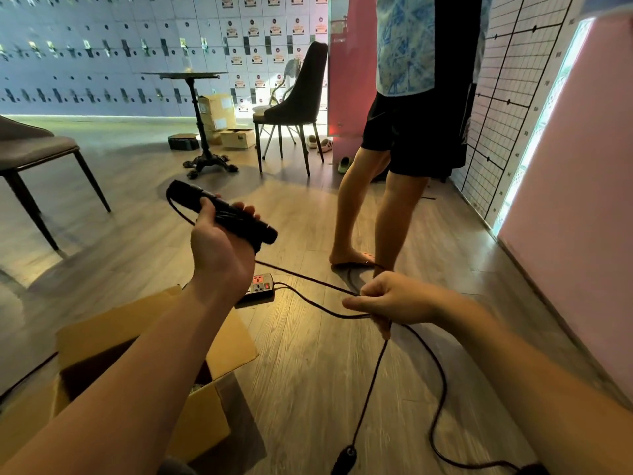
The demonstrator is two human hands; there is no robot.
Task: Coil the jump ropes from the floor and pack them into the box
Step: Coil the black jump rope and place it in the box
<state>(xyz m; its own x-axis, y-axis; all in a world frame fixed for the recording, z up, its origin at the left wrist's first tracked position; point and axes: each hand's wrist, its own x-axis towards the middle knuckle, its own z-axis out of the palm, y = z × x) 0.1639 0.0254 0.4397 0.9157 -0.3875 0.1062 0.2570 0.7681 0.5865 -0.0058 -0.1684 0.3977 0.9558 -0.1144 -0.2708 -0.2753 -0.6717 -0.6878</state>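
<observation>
Left hand (219, 241) closed around black jump-rope handles (226, 212), held above open cardboard box (219, 354) on wooden floor (308, 389); right hand (387, 299) pinched shut on black rope (373, 375), second handle (344, 459) dangling near floor, beside power strip (262, 286) and bystander's legs (373, 200)

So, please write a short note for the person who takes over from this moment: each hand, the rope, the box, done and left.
Left hand: closed on the black handles, held up over the floor.
Right hand: grip pinches the black rope; one handle dangles below it.
Cardboard box: open, under the left arm; contents not clear.
Done: rope picked up.
Left: coil the loose rope, place it in the box. Mind the power strip cable nearby.
</observation>
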